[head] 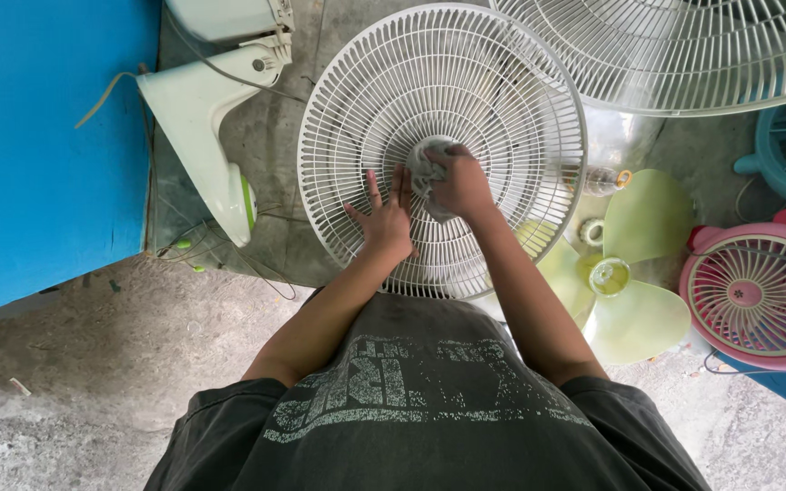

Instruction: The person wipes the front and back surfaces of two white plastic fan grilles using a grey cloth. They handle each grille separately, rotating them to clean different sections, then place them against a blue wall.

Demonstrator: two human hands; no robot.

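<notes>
A round white fan grille lies flat on the concrete floor in front of me. My left hand rests flat on its wires with fingers spread, just left of the hub. Gripping a crumpled grey-white cloth, my right hand presses it onto the middle of the grille. Both forearms reach out over my dark printed shirt.
A second white grille overlaps at the top right. A pale green fan blade lies to the right, beside a small pink fan. A white fan body with cable sits to the left by a blue surface.
</notes>
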